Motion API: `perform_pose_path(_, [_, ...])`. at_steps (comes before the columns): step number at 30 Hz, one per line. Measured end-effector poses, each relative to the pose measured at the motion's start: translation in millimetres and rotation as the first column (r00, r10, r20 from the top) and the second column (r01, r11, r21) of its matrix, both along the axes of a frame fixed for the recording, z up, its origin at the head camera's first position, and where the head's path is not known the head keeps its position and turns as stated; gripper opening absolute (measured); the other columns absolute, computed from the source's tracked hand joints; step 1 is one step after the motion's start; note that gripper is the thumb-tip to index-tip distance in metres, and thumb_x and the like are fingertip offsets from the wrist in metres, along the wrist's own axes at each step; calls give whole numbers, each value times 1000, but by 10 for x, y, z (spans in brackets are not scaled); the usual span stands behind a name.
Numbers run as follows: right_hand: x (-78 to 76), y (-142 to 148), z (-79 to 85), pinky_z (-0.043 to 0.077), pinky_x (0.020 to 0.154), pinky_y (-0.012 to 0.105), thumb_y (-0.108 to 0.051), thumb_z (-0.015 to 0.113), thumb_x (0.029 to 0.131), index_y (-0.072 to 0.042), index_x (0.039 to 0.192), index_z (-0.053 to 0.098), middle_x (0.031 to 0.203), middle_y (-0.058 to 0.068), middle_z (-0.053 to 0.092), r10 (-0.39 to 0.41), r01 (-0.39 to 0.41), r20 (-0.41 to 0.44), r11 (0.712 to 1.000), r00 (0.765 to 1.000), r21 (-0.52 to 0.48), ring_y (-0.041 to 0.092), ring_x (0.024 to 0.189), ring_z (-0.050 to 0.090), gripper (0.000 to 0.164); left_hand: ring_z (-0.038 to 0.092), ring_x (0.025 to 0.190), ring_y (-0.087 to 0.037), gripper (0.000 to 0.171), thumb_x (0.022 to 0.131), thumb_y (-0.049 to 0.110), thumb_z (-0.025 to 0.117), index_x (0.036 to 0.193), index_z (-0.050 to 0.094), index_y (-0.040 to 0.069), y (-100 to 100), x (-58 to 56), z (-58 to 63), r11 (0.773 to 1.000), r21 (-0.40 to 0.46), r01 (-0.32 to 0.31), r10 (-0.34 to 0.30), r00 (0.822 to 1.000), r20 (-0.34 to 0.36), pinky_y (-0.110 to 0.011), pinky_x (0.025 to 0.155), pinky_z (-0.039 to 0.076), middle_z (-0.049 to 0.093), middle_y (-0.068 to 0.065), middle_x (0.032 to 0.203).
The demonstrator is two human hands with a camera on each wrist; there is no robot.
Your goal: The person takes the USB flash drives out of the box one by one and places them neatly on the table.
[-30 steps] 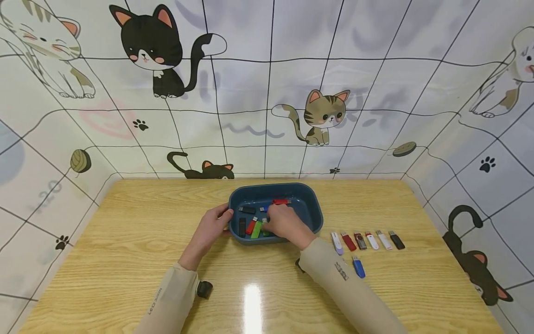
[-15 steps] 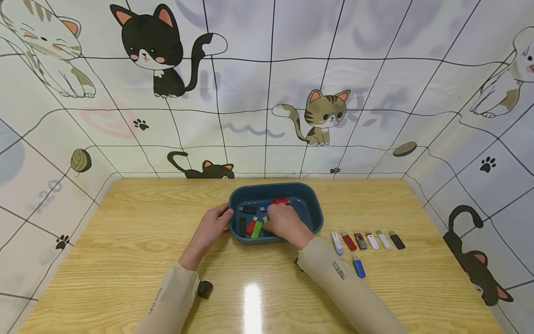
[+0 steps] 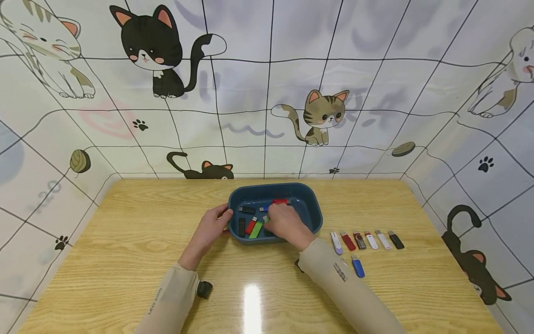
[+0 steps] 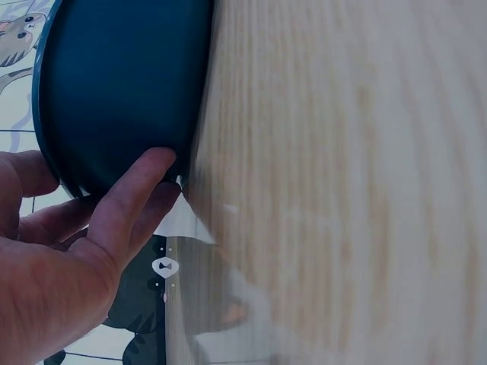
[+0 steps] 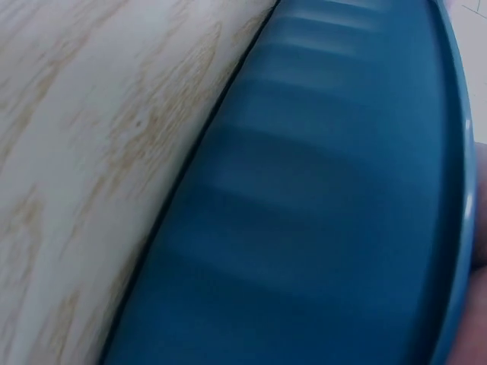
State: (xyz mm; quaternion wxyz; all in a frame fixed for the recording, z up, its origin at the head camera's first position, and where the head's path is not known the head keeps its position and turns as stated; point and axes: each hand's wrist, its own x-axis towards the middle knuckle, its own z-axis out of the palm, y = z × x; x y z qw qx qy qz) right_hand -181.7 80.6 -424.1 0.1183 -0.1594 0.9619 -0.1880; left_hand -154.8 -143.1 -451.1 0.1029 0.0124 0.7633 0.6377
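Note:
A dark blue plastic bin [image 3: 306,208] stands on the wooden table with several USB sticks inside. My left hand [image 3: 211,227] grips its left end, thumb at the rim; in the left wrist view the fingers [image 4: 125,198] lie along the outer wall. My right hand [image 3: 289,225] reaches into the bin, fingers curled down at a USB stick [image 3: 265,219] whose metal plug shows beside the fingertips; its body is hidden. Near it lie a light green stick [image 3: 256,229], a red stick [image 3: 251,225] and a black stick [image 3: 242,227]. The right wrist view shows mostly bin wall [image 5: 304,190].
Right of the bin, several USB sticks form a row on the table [image 3: 146,241], from a white-and-lilac one [image 3: 336,243] to a black one [image 3: 396,240]. A blue stick [image 3: 358,267] lies in front, partly beside the right sleeve. Cat-print cloth [image 3: 246,93] walls the table's back and sides.
The right hand stays at the same spot in the bin. The dark green stick part seen below its fingers earlier is now covered. The left hand and bin keep their place.

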Motion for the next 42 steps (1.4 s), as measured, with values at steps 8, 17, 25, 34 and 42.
perform_pose_path(8, [75, 68, 66, 17, 45, 25, -15, 75, 92, -16, 54, 37, 53, -6, 26, 9, -11, -54, 999, 998, -46, 11, 45, 26, 54, 63, 121, -38, 46, 111, 18, 46, 152, 48, -2, 5, 5, 9, 1000, -5, 7, -7, 1000, -5, -45, 88, 62, 55, -28, 144])
perform_pose_path(17, [154, 156, 161, 16, 49, 27, -14, 72, 93, -18, 60, 36, 59, -7, 22, -11, 2, -92, 994, 996, -106, 12, 51, 21, 49, 64, 119, -38, 46, 111, 19, 47, 152, 48, -3, -9, 11, 14, 1000, -4, 7, -7, 1000, -8, -45, 87, 62, 56, -28, 143])
perform_pose_path(25, [256, 267, 274, 37, 53, 27, -20, 76, 93, -5, 100, 71, 73, -4, 54, -60, 44, -119, 990, 991, -132, 14, 61, 49, 17, 62, 122, -38, 46, 111, 18, 47, 151, 48, -3, -16, 8, 15, 1000, -5, 4, -4, 1000, -1, -45, 89, 61, 55, -27, 145])
perform_pose_path(34, [344, 441, 341, 46, 61, 29, -22, 79, 92, -8, 103, 69, 86, -2, 60, -108, 86, -125, 982, 986, -170, 15, 71, 53, 20, 61, 124, -38, 47, 111, 20, 47, 152, 47, -3, -24, 0, 15, 1000, -2, 3, -3, 1000, 6, -46, 90, 60, 54, -27, 146])
perform_pose_path(42, [429, 630, 399, 50, 62, 29, -20, 79, 91, -6, 105, 70, 90, -1, 66, -130, 107, -117, 977, 985, -182, 14, 73, 57, 21, 61, 124, -38, 47, 111, 20, 48, 152, 48, -3, -15, -8, 3, 1000, -8, 3, -3, 1000, 4, -45, 90, 61, 54, -27, 145])
